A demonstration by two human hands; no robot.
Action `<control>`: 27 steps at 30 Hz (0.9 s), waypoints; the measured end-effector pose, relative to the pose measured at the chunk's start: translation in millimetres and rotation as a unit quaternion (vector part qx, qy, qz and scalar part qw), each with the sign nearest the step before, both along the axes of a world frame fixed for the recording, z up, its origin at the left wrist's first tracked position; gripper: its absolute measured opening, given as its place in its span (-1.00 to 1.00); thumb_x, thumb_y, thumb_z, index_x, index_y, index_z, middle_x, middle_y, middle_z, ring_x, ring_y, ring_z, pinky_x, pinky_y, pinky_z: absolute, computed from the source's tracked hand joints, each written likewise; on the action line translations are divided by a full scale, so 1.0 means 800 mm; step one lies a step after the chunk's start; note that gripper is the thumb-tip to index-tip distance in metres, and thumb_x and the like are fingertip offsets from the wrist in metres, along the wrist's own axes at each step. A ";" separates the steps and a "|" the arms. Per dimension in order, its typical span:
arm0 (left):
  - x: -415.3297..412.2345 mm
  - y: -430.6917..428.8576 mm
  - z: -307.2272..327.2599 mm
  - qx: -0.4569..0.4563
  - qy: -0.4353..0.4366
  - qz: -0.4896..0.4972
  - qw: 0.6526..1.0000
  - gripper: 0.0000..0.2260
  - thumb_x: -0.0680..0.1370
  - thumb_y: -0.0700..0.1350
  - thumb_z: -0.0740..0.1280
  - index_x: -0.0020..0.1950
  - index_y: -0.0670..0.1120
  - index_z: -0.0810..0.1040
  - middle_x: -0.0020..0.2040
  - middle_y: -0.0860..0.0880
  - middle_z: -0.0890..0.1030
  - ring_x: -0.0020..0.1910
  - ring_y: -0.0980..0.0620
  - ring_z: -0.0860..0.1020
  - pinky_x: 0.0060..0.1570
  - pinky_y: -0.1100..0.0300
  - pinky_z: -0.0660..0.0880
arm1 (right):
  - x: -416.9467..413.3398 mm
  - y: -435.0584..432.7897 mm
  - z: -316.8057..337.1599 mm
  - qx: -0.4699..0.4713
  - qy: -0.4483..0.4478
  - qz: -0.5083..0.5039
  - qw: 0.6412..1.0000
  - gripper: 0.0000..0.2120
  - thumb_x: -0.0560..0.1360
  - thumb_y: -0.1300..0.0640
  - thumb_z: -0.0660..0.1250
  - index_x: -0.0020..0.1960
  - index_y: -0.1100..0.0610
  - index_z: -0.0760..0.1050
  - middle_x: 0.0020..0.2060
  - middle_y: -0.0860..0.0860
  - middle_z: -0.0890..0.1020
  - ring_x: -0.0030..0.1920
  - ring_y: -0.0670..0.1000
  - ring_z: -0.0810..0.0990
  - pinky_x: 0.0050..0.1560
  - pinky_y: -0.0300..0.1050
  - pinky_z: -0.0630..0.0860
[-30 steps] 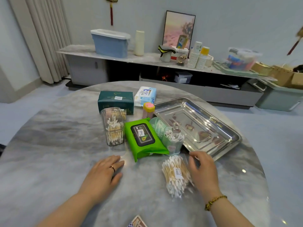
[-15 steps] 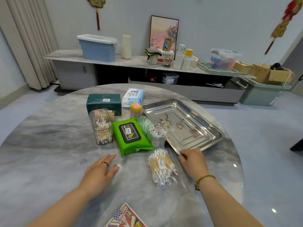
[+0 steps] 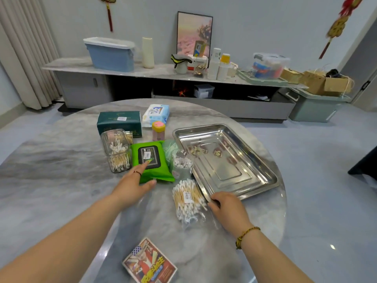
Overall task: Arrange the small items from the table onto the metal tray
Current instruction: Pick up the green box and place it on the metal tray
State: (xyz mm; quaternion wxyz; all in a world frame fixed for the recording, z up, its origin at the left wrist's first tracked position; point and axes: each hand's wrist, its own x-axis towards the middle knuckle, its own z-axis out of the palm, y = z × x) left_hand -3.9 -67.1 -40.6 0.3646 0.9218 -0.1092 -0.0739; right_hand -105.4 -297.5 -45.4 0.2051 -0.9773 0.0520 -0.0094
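The empty metal tray (image 3: 230, 170) lies at the right of the round marble table (image 3: 61, 180). My right hand (image 3: 226, 207) grips its near corner rim. My left hand (image 3: 132, 184) is on the green wipes pack (image 3: 152, 160), fingers on top and thumb at its near edge. A clear bag of cotton swabs (image 3: 187, 199) lies between my hands. Around the pack stand a clear box of swabs (image 3: 117, 152), a round tub of swabs (image 3: 181, 163) and a pink-lidded jar (image 3: 158, 130). Behind them lie a dark green box (image 3: 119, 122) and a white-blue tissue pack (image 3: 156, 114).
A colourful printed packet (image 3: 150, 262) lies at the table's near edge. A pale green bag (image 3: 170, 148) is tucked between the wipes pack and the tray. Beyond the table a low sideboard (image 3: 163, 74) carries a blue bin, cups and boxes.
My left hand has moved forward from the bare tabletop onto the green wipes pack. My right hand has stayed at the tray's near corner. The view has tilted down, showing the printed packet.
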 end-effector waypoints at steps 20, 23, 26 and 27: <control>-0.124 0.052 -0.007 0.267 0.029 -0.317 0.910 -0.17 0.29 0.16 0.46 0.45 0.02 0.14 0.51 0.01 0.14 0.47 0.07 0.08 0.41 0.27 0.00 | -0.064 0.077 0.006 0.033 0.065 0.031 0.997 -0.58 0.47 0.10 0.23 -0.50 0.07 0.16 -0.46 0.04 0.33 -0.38 0.01 0.31 -0.44 -0.25 0.18; -0.135 0.052 -0.009 0.296 -0.002 -0.316 0.901 -0.11 0.23 0.15 0.49 0.44 0.00 0.13 0.47 0.02 0.21 0.44 0.06 0.16 0.41 0.24 0.04 | -0.067 0.086 0.006 0.030 0.068 0.035 0.997 -0.57 0.47 0.11 0.22 -0.51 0.06 0.14 -0.50 -0.02 0.30 -0.39 0.01 0.33 -0.44 -0.29 0.18; -0.136 0.052 -0.013 0.254 -0.057 -0.276 0.925 -0.30 0.22 0.15 0.47 0.28 0.01 0.32 0.29 0.03 0.42 0.25 0.06 0.38 0.23 0.31 0.23 | -0.070 0.089 0.011 0.017 0.082 0.036 0.996 -0.57 0.48 0.08 0.23 -0.51 0.05 0.16 -0.51 -0.05 0.29 -0.47 -0.12 0.25 -0.47 -0.33 0.16; -0.138 0.054 -0.014 0.242 -0.060 -0.264 0.932 -0.34 0.21 0.16 0.47 0.23 0.01 0.35 0.24 0.03 0.45 0.19 0.06 0.41 0.15 0.33 0.26 | -0.071 0.089 0.012 0.009 0.091 0.039 0.995 -0.57 0.48 0.08 0.23 -0.51 0.04 0.17 -0.52 -0.05 0.29 -0.48 -0.14 0.24 -0.48 -0.33 0.15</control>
